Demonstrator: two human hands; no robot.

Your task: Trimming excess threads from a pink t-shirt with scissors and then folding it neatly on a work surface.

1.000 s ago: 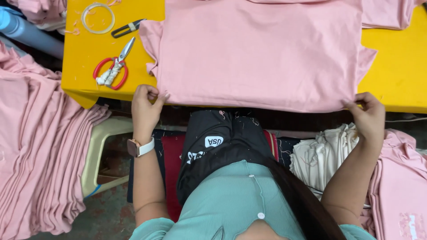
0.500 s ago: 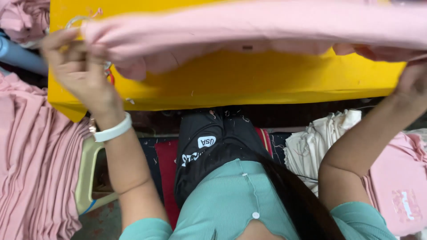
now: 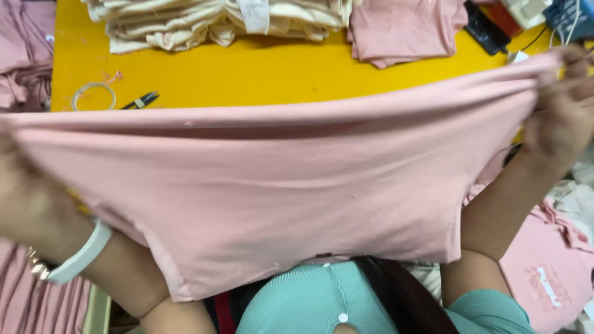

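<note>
Cloth fills most of the view: a pink garment (image 3: 297, 192) is stretched wide and held up in the air between the two hands, above the near edge of the yellow table (image 3: 278, 74), so it hides the table's front part and most of the person's lap. The left hand (image 3: 21, 198) is blurred and half cut off at the frame's edge; it is closed on the garment's left end, with a white watch strap (image 3: 80, 256) on the wrist. The right hand (image 3: 566, 108) is also smeared by motion, fingers bunched tight on the garment's right corner.

Beyond the cloth, at the table's far edge, lies a stack of cream garments (image 3: 216, 21) with a small white label hanging down its front. Just beside it sits a folded pink pile (image 3: 405, 28), and past that a dark flat object (image 3: 486, 28) and some cables, too cut off to make out. On the bare table left of centre rest a ring of pale cord (image 3: 93, 96) and small black snips (image 3: 141, 100). More pink garments (image 3: 544, 272) lie low on the right, one with a pale printed patch.
</note>
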